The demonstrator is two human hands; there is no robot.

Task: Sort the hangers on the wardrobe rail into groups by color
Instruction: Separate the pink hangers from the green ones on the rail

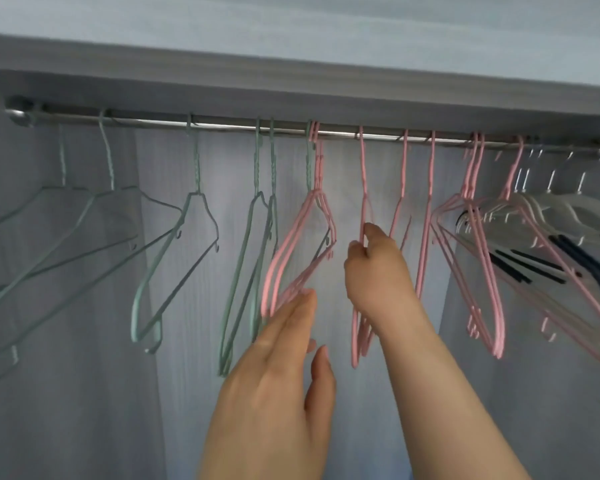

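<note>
A metal rail [222, 124] runs across the wardrobe. Several green hangers [174, 258] hang along its left half. Several pink hangers [478, 258] fill the middle and right. White hangers with dark pads [561, 233] crowd the far right end. My right hand [374, 268] is shut on a pink hanger [363, 188] at its shoulder, in the middle of the rail. My left hand [278, 375] is open, its fingertips touching the lower bar of a pair of pink hangers [291, 247] that hang beside the last green one.
A grey shelf board [291, 81] lies just above the rail. The rail's left bracket [18, 110] sits on the side wall. The grey back panel [84, 375] stands behind the hangers.
</note>
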